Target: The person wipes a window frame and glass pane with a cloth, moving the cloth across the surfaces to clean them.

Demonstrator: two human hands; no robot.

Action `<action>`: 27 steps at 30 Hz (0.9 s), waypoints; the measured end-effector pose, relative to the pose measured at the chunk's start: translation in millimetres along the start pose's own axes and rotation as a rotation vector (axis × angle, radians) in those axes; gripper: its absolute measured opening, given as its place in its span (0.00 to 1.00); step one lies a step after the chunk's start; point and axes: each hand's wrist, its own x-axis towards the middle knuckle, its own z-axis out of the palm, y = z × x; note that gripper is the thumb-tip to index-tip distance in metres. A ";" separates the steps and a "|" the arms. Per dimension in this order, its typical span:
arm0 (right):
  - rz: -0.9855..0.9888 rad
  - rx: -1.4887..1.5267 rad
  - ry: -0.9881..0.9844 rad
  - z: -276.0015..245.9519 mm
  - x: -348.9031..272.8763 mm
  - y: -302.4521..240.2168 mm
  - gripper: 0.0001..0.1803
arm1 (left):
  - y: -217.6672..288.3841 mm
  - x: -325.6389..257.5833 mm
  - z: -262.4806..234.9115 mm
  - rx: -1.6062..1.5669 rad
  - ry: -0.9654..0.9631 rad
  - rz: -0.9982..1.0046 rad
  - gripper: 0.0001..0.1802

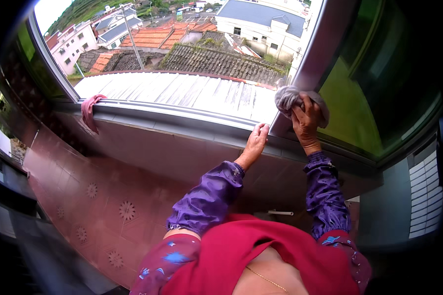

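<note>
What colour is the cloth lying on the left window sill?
Pink cloth, best seen in the head view.

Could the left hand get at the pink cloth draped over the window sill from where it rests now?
Probably not without a step sideways. The left hand rests on the window sill near the frame, while the pink cloth hangs far along to the left. Nothing blocks the sill between them.

An open window (pixel 182 49) looked out in daylight over tiled rooftops (pixel 216 61), above a grey sill (pixel 172 115) and a reddish patterned tile wall (pixel 108 196).
</note>
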 end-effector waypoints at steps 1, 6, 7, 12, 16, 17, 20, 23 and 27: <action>0.059 0.057 -0.044 2.6 -15.0 -14.4 0.13 | -3.1 -10.5 -6.3 -0.054 0.029 -0.047 0.36; 0.784 0.865 -0.261 24.6 -95.7 -91.7 0.13 | -20.0 -52.8 -27.4 -0.105 0.099 -0.319 0.35; 0.809 0.940 -0.309 27.4 -98.8 -104.9 0.14 | -21.9 -50.4 -31.8 -0.104 0.101 -0.321 0.35; 0.607 1.015 -0.337 47.2 -70.1 -144.3 0.15 | -32.6 -51.3 -62.7 -0.690 0.129 -0.151 0.31; 0.242 0.796 -0.337 61.9 -38.1 -137.3 0.17 | -0.2 -51.2 -74.7 -0.473 0.443 0.031 0.35; 0.122 0.732 -0.356 70.2 -40.9 -130.8 0.17 | -2.8 -49.0 -79.7 -0.465 0.438 0.036 0.35; -0.180 0.594 -0.498 117.8 -74.5 -150.1 0.20 | -62.5 -37.3 -133.9 0.111 0.854 0.121 0.33; -0.161 0.494 -0.607 140.4 -115.2 -156.4 0.18 | -69.2 -48.6 -100.6 0.359 0.684 0.103 0.32; -0.082 0.609 -0.599 140.2 -106.7 -173.9 0.20 | -77.3 -50.3 -104.8 0.447 0.734 0.143 0.32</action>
